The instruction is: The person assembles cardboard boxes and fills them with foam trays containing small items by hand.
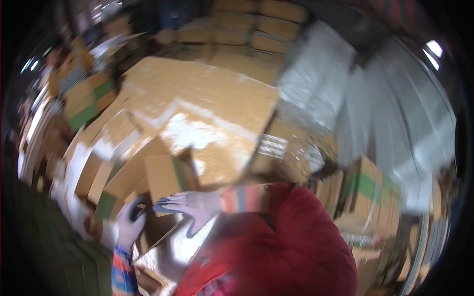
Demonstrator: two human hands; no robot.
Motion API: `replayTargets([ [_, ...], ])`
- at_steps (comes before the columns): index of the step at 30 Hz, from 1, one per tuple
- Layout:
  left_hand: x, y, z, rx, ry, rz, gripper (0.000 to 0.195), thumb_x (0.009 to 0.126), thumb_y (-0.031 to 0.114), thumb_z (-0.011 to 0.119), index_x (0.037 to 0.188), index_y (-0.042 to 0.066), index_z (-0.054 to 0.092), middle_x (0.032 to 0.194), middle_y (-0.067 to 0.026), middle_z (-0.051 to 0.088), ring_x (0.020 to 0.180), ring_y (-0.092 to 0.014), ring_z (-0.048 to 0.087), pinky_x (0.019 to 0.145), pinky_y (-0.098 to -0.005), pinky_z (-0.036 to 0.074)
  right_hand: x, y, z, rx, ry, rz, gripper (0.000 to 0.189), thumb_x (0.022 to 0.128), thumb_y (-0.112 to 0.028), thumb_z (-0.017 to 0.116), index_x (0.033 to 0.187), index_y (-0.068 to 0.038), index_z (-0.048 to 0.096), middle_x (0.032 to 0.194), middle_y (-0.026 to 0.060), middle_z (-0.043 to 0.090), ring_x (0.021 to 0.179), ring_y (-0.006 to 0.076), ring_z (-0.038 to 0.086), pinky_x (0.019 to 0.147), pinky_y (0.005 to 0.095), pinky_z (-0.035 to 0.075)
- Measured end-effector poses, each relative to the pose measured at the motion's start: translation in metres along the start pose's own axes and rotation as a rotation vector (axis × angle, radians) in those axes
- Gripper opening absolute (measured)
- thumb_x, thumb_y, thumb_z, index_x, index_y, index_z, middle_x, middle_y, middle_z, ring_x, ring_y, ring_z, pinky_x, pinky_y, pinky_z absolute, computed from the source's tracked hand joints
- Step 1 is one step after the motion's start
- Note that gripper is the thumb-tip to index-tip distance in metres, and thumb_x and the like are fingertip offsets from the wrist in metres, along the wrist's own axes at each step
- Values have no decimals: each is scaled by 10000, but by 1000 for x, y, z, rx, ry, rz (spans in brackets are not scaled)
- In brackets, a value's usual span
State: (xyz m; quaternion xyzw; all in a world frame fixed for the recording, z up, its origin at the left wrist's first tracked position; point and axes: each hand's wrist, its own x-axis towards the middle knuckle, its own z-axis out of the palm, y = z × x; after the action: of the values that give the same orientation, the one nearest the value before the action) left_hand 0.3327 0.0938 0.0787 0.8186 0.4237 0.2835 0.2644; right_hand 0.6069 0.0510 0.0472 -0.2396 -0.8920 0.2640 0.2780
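A cardboard box (pixel 129 181) with green bands stands in front of me, its flaps raised. My right hand (pixel 190 207), in a light glove with dark fingertips, lies against the lower part of an upright flap (pixel 163 172). Its fingers stretch out to the left and its thumb points down, apart from them. My left hand (pixel 131 222), gloved alike, is at the near side of the box with its fingers curled. Whether it grips the cardboard there is hidden by blur.
Beyond the box spreads a large cardboard-covered surface (pixel 207 85) with white worn patches. A green-banded carton (pixel 90 98) stands at the left. At right are bundled flat cartons (pixel 374 192) and grey plastic sheeting (pixel 385 100). Cardboard stacks (pixel 255 26) rise at the back.
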Motion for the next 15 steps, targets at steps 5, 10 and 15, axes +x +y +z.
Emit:
replayTargets([
  [5,-18,-62,-26,-70,-127,89,524,889,294,599,1326,37,466,1202,-144,587,1099,-247,579,916,-344,459,23,19,11,340,-95,203,632,810,-317,677,1339,-58,448,1189,154,597,1112,287,565,966,389,434],
  [10,-53,-67,2,-508,409,-175,795,875,496,450,1481,93,132,1501,-160,225,1348,-290,292,1122,-399,184,46,15,4,418,81,638,483,856,-278,606,1305,-138,493,1120,116,638,994,292,624,910,423,470],
  [15,-34,-52,11,-472,282,-403,1118,714,217,780,1471,40,-24,1404,-183,350,1214,-239,439,943,-310,434,81,18,-22,-468,10,393,503,823,-433,561,1200,-101,542,1169,153,581,1085,336,548,919,456,425],
])
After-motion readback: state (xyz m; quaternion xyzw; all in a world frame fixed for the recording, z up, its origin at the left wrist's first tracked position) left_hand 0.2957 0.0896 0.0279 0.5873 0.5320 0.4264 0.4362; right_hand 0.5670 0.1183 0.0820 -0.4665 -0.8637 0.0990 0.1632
